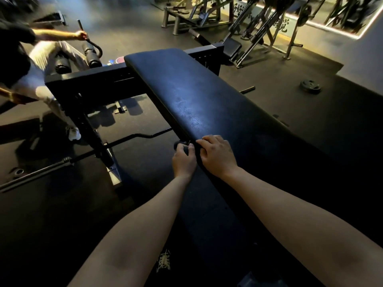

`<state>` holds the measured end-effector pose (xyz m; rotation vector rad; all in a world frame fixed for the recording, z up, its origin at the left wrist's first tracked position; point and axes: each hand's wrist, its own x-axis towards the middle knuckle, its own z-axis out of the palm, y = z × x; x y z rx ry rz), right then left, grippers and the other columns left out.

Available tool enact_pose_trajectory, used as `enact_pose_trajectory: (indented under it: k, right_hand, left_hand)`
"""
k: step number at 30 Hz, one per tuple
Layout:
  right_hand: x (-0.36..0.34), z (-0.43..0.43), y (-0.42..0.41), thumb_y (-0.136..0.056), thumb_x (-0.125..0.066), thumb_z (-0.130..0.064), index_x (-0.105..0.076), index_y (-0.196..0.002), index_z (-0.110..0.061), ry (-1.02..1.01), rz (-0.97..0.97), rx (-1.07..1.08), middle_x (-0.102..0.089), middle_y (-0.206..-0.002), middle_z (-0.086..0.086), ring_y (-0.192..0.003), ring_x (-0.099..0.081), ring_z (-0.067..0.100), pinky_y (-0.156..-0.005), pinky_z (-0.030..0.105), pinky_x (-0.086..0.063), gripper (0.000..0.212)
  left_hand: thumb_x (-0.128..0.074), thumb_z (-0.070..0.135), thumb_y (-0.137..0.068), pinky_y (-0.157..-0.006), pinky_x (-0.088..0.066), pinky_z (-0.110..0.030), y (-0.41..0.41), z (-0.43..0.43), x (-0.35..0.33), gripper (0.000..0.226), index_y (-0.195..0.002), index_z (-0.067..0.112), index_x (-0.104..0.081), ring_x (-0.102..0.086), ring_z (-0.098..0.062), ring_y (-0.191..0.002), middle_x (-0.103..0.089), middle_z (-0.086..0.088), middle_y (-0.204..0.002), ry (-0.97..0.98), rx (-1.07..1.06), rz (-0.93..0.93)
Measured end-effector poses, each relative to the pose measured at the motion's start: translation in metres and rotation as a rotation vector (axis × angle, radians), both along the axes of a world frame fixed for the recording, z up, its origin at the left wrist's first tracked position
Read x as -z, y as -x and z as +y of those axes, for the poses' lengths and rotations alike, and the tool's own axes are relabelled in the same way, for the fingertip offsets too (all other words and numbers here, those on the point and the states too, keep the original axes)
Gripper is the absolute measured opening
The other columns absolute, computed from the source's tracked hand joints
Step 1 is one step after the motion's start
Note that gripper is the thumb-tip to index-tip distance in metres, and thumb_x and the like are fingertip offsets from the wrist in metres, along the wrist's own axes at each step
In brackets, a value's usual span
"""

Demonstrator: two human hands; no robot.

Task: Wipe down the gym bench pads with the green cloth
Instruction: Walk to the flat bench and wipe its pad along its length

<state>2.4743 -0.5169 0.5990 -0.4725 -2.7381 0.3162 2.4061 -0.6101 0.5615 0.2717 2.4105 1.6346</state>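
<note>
The right hand (217, 156) clasps the long black vinyl bench pad (196, 96) at its left edge; the left hand (184, 160) grips a dark round knob (177, 144) there.

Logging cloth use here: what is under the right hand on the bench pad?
Only bare black bench pad shows around the right hand; no green cloth peeks out. Whatever lies beneath its palm and curled fingers is covered.

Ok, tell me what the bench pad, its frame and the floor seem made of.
Bench pad: black vinyl or faux leather over padding, going by the fine grain, soft sheen and rounded edges. Frame: likely painted steel; square matte-black tube. Floor: probably rubber matting, dull, dark, faintly speckled. The knob the left hand grips is too dark to judge.
</note>
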Motion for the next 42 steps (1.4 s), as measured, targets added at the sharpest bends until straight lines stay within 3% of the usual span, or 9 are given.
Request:
enact_pose_trajectory:
  k: [3, 6, 9, 12, 18, 24, 31, 38, 42]
  right_hand:
    - [0.003, 0.0, -0.014, -0.09, -0.055, -0.022, -0.067, -0.121, -0.019, 0.035, -0.008, -0.005, -0.063, -0.125, 0.002, -0.119, -0.053, 0.026, -0.095, 0.041, -0.041, 0.034]
    - [0.002, -0.002, -0.017, -0.089, -0.055, -0.02, -0.068, -0.12, -0.017, 0.076, 0.013, -0.004, -0.064, -0.125, 0.003, -0.12, -0.054, 0.026, -0.096, 0.04, -0.041, 0.033]
    - [0.003, 0.0, -0.017, -0.086, -0.056, -0.017, -0.07, -0.113, -0.016, 0.1, 0.054, 0.007, -0.065, -0.118, 0.002, -0.113, -0.056, 0.026, -0.092, 0.041, -0.047, 0.03]
    - [0.006, 0.001, -0.016, -0.083, -0.057, -0.015, -0.07, -0.109, -0.018, 0.106, 0.088, 0.031, -0.064, -0.113, 0.0, -0.109, -0.057, 0.025, -0.088, 0.041, -0.05, 0.029]
    - [0.007, -0.002, -0.012, -0.082, -0.045, -0.024, -0.069, -0.105, -0.021, 0.075, 0.115, 0.056, -0.063, -0.109, -0.003, -0.108, -0.056, 0.022, -0.087, 0.04, -0.05, 0.034]
    - [0.001, -0.006, -0.014, -0.084, -0.054, -0.018, -0.069, -0.104, -0.023, 0.091, 0.08, 0.106, -0.058, -0.102, -0.002, -0.104, -0.054, 0.021, -0.071, 0.037, -0.05, 0.025]
    - [-0.012, -0.007, -0.03, -0.084, -0.052, -0.014, -0.072, -0.113, -0.019, 0.111, -0.012, 0.061, -0.069, -0.112, 0.0, -0.111, -0.057, 0.025, -0.086, 0.039, -0.048, 0.036]
    - [-0.007, 0.004, -0.107, -0.083, -0.058, -0.017, -0.07, -0.098, -0.022, -0.027, -0.007, 0.123, -0.061, -0.099, 0.002, -0.093, -0.053, 0.03, -0.077, 0.039, -0.044, 0.02]
    - [0.003, -0.002, -0.119, -0.081, -0.056, -0.014, -0.071, -0.104, -0.016, -0.008, 0.066, 0.11, -0.063, -0.097, 0.006, -0.091, -0.055, 0.033, -0.077, 0.042, -0.047, 0.028]
  left_hand:
    - [-0.054, 0.031, -0.101, -0.073, -0.036, -0.031, -0.026, -0.004, 0.003, 0.021, -0.094, 0.011, -0.054, -0.061, -0.035, -0.096, -0.067, -0.016, -0.098, 0.001, 0.032, 0.045]
    - [-0.058, 0.028, -0.099, -0.073, -0.034, -0.024, -0.032, -0.008, -0.001, 0.02, -0.108, 0.011, -0.053, -0.061, -0.031, -0.099, -0.064, -0.011, -0.103, -0.047, 0.029, 0.013]
    - [-0.061, 0.019, -0.097, -0.09, -0.041, -0.024, -0.011, -0.005, -0.014, 0.045, -0.137, 0.015, -0.04, -0.058, -0.027, -0.111, -0.057, -0.008, -0.121, -0.181, -0.051, -0.035]
    - [-0.057, 0.023, -0.099, -0.111, -0.039, -0.036, 0.031, 0.012, -0.019, 0.066, -0.154, 0.016, -0.021, -0.048, -0.028, -0.129, -0.043, -0.016, -0.147, -0.26, -0.126, -0.142]
    - [-0.06, 0.023, -0.097, -0.095, -0.044, -0.03, 0.059, 0.037, -0.008, 0.036, -0.124, 0.002, -0.051, -0.058, -0.025, -0.105, -0.06, -0.017, -0.119, -0.242, -0.188, -0.102]
    - [-0.059, 0.013, -0.093, -0.085, -0.041, -0.03, 0.025, 0.028, -0.001, 0.019, -0.105, -0.001, -0.058, -0.058, -0.032, -0.097, -0.062, -0.022, -0.106, -0.196, -0.238, -0.046]
    - [-0.062, 0.015, -0.092, -0.086, -0.041, -0.03, -0.048, 0.008, -0.003, 0.011, -0.099, 0.007, -0.058, -0.056, -0.029, -0.092, -0.059, -0.018, -0.104, -0.159, -0.131, -0.017]
    - [-0.063, 0.022, -0.093, -0.08, -0.038, -0.029, -0.107, 0.005, -0.016, 0.018, -0.101, 0.007, -0.057, -0.053, -0.025, -0.087, -0.05, -0.009, -0.103, -0.089, -0.138, -0.016]
    - [-0.064, 0.02, -0.092, -0.075, -0.035, -0.025, -0.137, -0.007, -0.008, 0.015, -0.1, 0.008, -0.058, -0.051, -0.02, -0.084, -0.052, -0.007, -0.1, -0.071, -0.075, 0.05]
